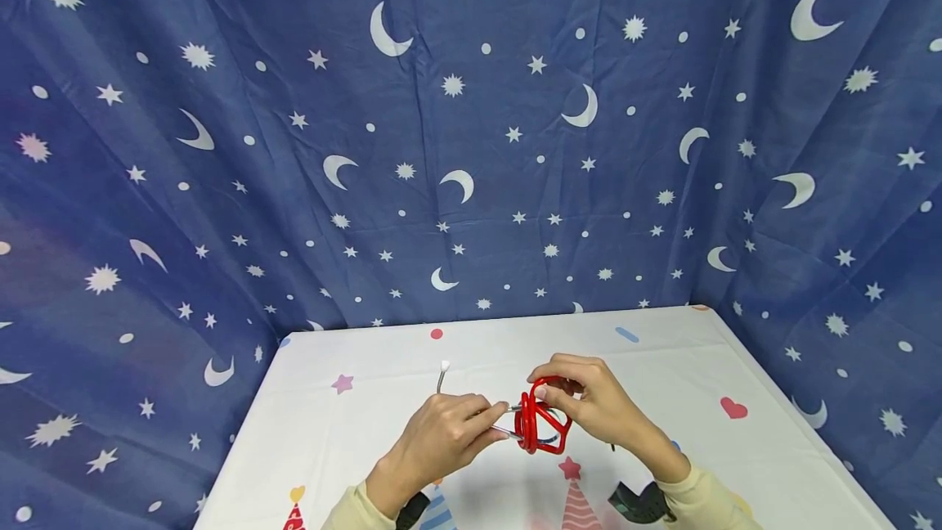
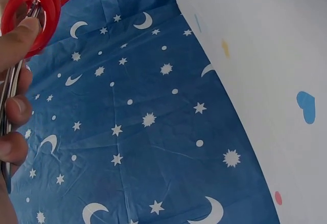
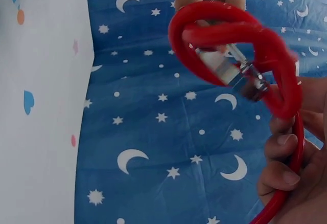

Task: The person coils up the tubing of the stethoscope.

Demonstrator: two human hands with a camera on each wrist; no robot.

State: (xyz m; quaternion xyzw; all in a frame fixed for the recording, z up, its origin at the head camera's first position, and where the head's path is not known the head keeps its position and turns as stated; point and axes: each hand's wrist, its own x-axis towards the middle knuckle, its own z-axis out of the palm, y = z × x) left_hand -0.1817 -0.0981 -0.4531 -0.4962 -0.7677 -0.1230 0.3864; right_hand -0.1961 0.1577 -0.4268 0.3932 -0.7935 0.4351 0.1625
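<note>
A stethoscope with red tubing is held up above the white table, its tube wound in loops around the metal part. My left hand grips the metal ear tubes, and one white ear tip sticks up beyond the knuckles. On the other side, my right hand pinches a loop of the red tube between thumb and fingers. In the right wrist view a length of red tube runs down along the right fingers. A metal piece, blurred, shows inside the loops.
The table has a white cloth printed with party hats, hearts and stars. Behind and on both sides hangs a blue curtain with white moons and stars. A dark strap is at the right wrist.
</note>
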